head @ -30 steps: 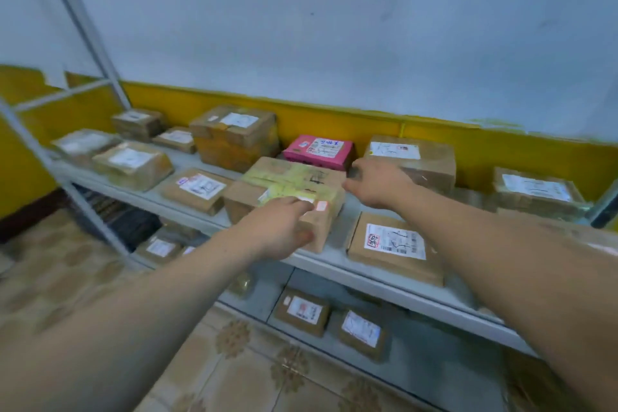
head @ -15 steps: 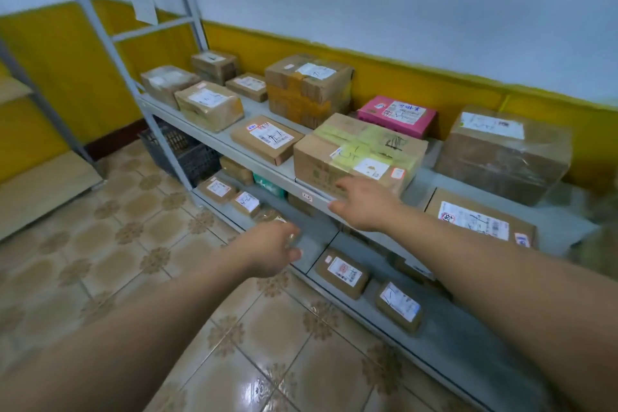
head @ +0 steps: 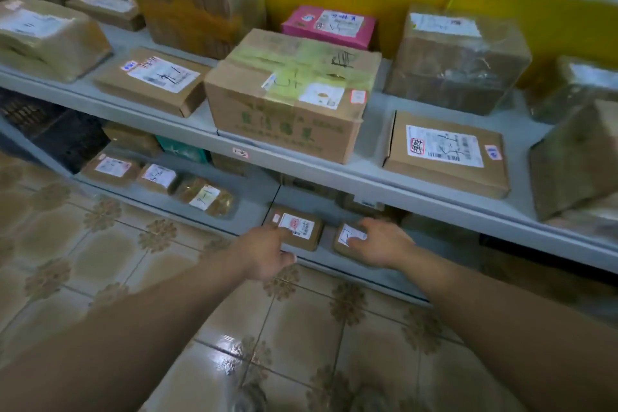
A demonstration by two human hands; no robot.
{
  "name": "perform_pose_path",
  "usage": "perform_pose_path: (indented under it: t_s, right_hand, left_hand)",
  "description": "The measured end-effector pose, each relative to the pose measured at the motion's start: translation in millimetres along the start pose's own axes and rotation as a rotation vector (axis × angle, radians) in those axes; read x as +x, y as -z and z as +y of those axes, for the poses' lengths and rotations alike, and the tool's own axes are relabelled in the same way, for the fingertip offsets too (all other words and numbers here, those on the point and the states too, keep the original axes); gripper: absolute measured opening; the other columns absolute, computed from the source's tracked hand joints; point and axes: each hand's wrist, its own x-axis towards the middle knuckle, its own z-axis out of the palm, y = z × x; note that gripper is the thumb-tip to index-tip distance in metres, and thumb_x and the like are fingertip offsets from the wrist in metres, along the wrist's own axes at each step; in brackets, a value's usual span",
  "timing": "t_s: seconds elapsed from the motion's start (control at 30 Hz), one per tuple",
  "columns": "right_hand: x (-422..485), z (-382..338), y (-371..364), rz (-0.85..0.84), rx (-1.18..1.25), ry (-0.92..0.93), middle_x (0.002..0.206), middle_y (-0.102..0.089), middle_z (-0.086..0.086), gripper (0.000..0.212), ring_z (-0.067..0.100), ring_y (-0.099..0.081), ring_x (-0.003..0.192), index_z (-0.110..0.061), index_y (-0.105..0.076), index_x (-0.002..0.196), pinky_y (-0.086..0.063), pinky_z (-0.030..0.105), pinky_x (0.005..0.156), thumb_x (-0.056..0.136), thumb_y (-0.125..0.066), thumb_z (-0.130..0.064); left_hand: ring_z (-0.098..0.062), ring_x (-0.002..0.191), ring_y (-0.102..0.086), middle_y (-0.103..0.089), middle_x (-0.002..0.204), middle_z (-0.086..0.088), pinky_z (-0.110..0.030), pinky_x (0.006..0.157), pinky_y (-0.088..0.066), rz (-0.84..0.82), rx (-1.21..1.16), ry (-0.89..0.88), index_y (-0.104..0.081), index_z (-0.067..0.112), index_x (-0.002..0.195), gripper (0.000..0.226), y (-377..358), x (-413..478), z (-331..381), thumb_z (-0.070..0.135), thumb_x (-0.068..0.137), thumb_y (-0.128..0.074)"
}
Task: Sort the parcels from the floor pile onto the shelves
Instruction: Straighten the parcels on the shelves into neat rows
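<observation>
Two grey metal shelves, upper shelf (head: 374,140) over lower shelf (head: 252,211). Upper shelf holds eleven parcels in view, the far-right ones blurred. All are brown cardboard or tape-wrapped except one pink box (head: 329,25). The largest is a printed carton (head: 294,100) banded in pale green tape, sitting at the front edge. One flat mailer (head: 153,80) lies left of it and a second mailer (head: 444,154) right, both with white labels. One wrapped box (head: 458,57) sits under glossy clear film. The lower shelf's front row has five small parcels: three at left, one of them a clear-bagged packet (head: 205,197), and two under the hands. Left hand (head: 267,251) touches the near corner of a small labelled box (head: 301,231), thumb below its front edge; cannot tell if it grips. Right hand (head: 381,244) lies on the neighbouring small box (head: 346,241), fingers spread and lightly bent across the top. One black crate (head: 50,130) stands at left. Glossy floor tiles (head: 110,254) carry a flower pattern.
</observation>
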Motion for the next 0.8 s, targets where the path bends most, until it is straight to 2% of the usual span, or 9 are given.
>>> perform_pose_path:
  t_s: [0.07, 0.2, 0.3, 0.4, 0.43, 0.5, 0.6, 0.7, 0.8]
  right_hand:
    - [23.5, 30.5, -21.7, 0.007, 0.033, -0.04, 0.14, -0.054, 0.012, 0.048, 0.029, -0.053, 0.121, -0.015, -0.052, 0.135, -0.043, 0.031, 0.091, 0.099, -0.047, -0.047]
    - [82.4, 94.8, -76.6, 0.054, 0.088, -0.133, 0.152, -0.043, 0.011, 0.055, 0.03, -0.045, 0.133, -0.016, -0.041, 0.148, -0.04, 0.033, 0.105, 0.101, -0.045, -0.045]
    - [126.8, 137.2, -124.9, 0.083, 0.151, -0.177, 0.152, -0.043, 0.012, 0.053, 0.03, -0.047, 0.133, -0.016, -0.04, 0.149, -0.039, 0.03, 0.102, 0.102, -0.049, -0.038]
    - [174.4, 174.2, -173.2, 0.125, 0.228, -0.225, 0.15, -0.043, 0.017, 0.058, 0.032, -0.049, 0.13, -0.011, -0.035, 0.15, -0.042, 0.031, 0.097, 0.101, -0.052, -0.036]
    - [190.0, 185.3, -189.3, 0.141, 0.254, -0.233, 0.151, -0.042, 0.018, 0.06, 0.033, -0.048, 0.13, -0.011, -0.034, 0.151, -0.042, 0.031, 0.098, 0.101, -0.053, -0.036]
    - [219.2, 204.2, -218.6, 0.176, 0.304, -0.224, 0.151, -0.04, 0.017, 0.061, 0.032, -0.044, 0.134, -0.012, -0.032, 0.152, -0.039, 0.031, 0.102, 0.1, -0.054, -0.034]
    - [258.4, 226.7, -254.3, 0.238, 0.384, -0.223, 0.152, -0.038, 0.015, 0.063, 0.031, -0.04, 0.136, -0.016, -0.026, 0.155, -0.037, 0.032, 0.105, 0.1, -0.053, -0.033]
    - [294.1, 242.7, -280.5, 0.313, 0.489, -0.257, 0.152, -0.037, 0.016, 0.074, 0.034, -0.047, 0.131, -0.023, -0.012, 0.158, -0.04, 0.032, 0.101, 0.099, -0.051, -0.043]
    - [316.4, 251.5, -299.2, 0.365, 0.543, -0.238, 0.149, -0.043, 0.016, 0.073, 0.035, -0.05, 0.128, -0.025, -0.005, 0.158, -0.042, 0.033, 0.097, 0.101, -0.048, -0.042]
  left_hand:
    - [-0.027, 0.135, -0.039, -0.035, 0.153, -0.007, -0.038, 0.111, -0.035, -0.014, 0.026, -0.013, -0.034, 0.022, 0.15, 0.061, -29.9, 41.1, -3.0, 0.043, 0.095, -0.05]
    - [-0.027, 0.137, -0.036, -0.034, 0.153, -0.007, -0.033, 0.111, -0.032, -0.011, 0.016, -0.027, -0.036, 0.019, 0.148, 0.06, -101.4, 132.4, -3.6, 0.042, 0.095, -0.053]
    - [-0.028, 0.136, -0.037, -0.035, 0.153, -0.008, -0.032, 0.107, -0.032, -0.008, -0.012, -0.017, -0.039, 0.016, 0.146, 0.06, -159.9, 198.3, -4.6, 0.042, 0.094, -0.056]
    - [-0.028, 0.111, -0.055, -0.057, 0.128, -0.014, -0.03, 0.081, -0.039, 0.02, -0.055, -0.016, -0.058, 0.012, 0.112, 0.035, -207.9, 269.4, -11.4, 0.039, 0.09, -0.061]
    - [-0.028, 0.105, -0.057, -0.06, 0.123, -0.014, -0.029, 0.077, -0.039, 0.04, -0.078, -0.013, -0.058, 0.012, 0.111, 0.038, -223.2, 295.0, -16.5, 0.041, 0.087, -0.063]
    - [-0.028, 0.113, -0.057, -0.056, 0.133, -0.012, -0.033, 0.087, -0.045, 0.105, -0.135, -0.02, -0.055, 0.015, 0.127, 0.056, -246.3, 336.8, -23.0, 0.048, 0.082, -0.063]
    - [-0.028, 0.133, -0.044, -0.04, 0.151, -0.009, -0.035, 0.108, -0.037, 0.172, -0.251, 0.009, -0.034, 0.017, 0.149, 0.07, -272.1, 375.8, -21.5, 0.04, 0.09, -0.063]
    - [-0.029, 0.14, -0.035, -0.031, 0.156, -0.007, -0.035, 0.112, -0.03, 0.195, -0.39, 0.048, -0.018, 0.019, 0.154, 0.074, -298.6, 409.4, -17.0, 0.04, 0.095, -0.057]
    - [-0.027, 0.136, -0.04, -0.039, 0.152, -0.003, -0.036, 0.109, -0.033, 0.231, -0.514, 0.023, -0.023, 0.023, 0.153, 0.062, -319.8, 432.2, -13.6, 0.038, 0.099, -0.049]
